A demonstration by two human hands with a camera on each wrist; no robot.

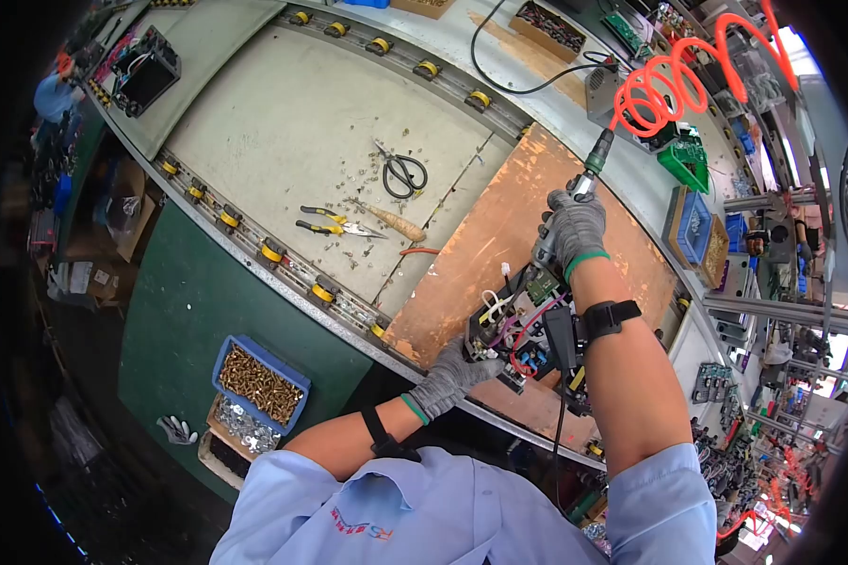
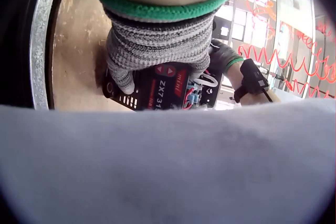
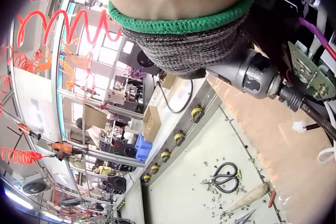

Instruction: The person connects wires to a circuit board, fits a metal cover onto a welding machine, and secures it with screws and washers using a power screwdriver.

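Note:
The right hand (image 1: 578,229), in a grey knit glove, grips a metal air screwdriver (image 1: 543,247) whose top joins a coiled red hose (image 1: 652,94). In the right wrist view the tool's body (image 3: 254,74) points at a small green circuit board (image 3: 311,71). The left hand (image 1: 450,379), also gloved, holds the near left side of an opened electronic unit (image 1: 537,330) with coloured wires. The left wrist view shows the left hand (image 2: 157,50) with fingers spread over the unit's black, red-marked panel (image 2: 163,85). Whether the tool's tip touches a screw is hidden.
Under the unit lies a worn wooden board (image 1: 481,245). Black scissors (image 1: 403,176), yellow-handled pliers (image 1: 334,224) and scattered screws lie on the pale surface to the left. A blue bin of brass screws (image 1: 262,381) stands near the left arm, and roller rails (image 1: 271,250) edge the line.

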